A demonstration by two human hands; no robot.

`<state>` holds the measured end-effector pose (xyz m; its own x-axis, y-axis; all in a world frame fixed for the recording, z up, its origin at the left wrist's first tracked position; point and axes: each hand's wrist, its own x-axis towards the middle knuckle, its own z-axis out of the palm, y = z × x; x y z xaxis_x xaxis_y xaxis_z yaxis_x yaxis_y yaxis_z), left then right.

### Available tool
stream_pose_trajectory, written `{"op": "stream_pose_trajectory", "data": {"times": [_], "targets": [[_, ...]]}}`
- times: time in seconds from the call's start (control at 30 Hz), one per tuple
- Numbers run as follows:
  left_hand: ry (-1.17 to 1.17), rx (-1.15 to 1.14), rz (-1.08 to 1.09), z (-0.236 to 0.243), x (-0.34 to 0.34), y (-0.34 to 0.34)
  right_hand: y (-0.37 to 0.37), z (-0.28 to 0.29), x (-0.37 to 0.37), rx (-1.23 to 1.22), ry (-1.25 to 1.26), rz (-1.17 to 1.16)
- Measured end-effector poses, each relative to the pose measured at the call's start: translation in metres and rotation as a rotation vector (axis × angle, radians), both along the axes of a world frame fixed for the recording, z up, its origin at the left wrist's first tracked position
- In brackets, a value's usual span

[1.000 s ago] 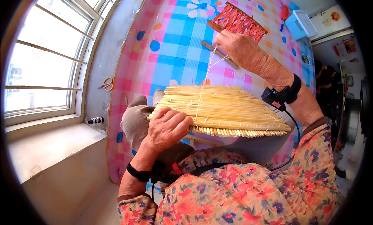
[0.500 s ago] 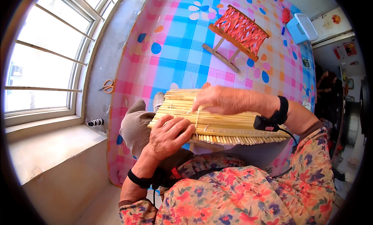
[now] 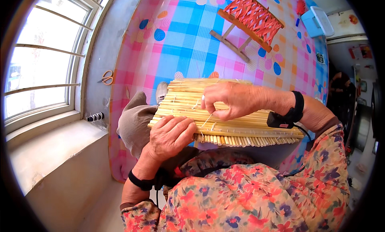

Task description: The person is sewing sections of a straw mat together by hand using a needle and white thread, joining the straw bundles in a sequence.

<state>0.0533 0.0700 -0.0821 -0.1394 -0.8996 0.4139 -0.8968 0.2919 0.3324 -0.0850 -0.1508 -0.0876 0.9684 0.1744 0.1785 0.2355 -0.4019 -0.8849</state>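
Across my lap lies a mat of pale yellow stalks [image 3: 186, 107], bound side by side with white stitches. The cut ends of stalks line its near edge. My left hand [image 3: 171, 136] grips the mat's near left corner, fingers lying close together on top and the thumb against the edge. Over the middle of the mat, my right hand [image 3: 232, 100] is closed in a pinch on a white string [image 3: 207, 120]. That string runs taut down to the near edge, just right of my left hand. Any needle in the right fingers is hidden.
A wooden stand wound with red strips [image 3: 253, 20] stands on the checked, flowered cover [image 3: 188, 43]. Orange-handled scissors [image 3: 106, 77] and a black-and-white roll [image 3: 96, 117] lie by the barred window at left. A light blue box [image 3: 315, 23] sits far right; a person [image 3: 341, 87] is beyond.
My right hand has turned and lowered slightly, drawing the string into a short, taut line near the mat's edge. The left hand keeps its hold. The whole view has shifted a little.
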Motion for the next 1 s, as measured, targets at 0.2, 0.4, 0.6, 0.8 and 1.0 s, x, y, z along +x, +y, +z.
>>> {"op": "stream_pose_trajectory", "data": {"times": [0.2,0.4,0.6,0.8,1.0], "targets": [[-0.076,-0.011,-0.033,0.009,0.000,-0.004,-0.008,0.014,-0.009,0.092,0.436,0.090],[-0.085,0.016,-0.051,0.013,-0.001,-0.004,-0.038,0.013,-0.009,0.182,0.513,0.056],[-0.073,0.063,-0.063,0.016,-0.001,-0.007,-0.008,0.014,0.008,1.345,0.498,-0.031],[-0.065,0.072,-0.051,0.018,-0.001,-0.007,-0.004,0.013,0.016,1.346,0.534,-0.042],[-0.052,0.097,-0.058,0.021,-0.003,-0.007,-0.006,0.010,0.014,1.246,0.471,-0.113]]}}
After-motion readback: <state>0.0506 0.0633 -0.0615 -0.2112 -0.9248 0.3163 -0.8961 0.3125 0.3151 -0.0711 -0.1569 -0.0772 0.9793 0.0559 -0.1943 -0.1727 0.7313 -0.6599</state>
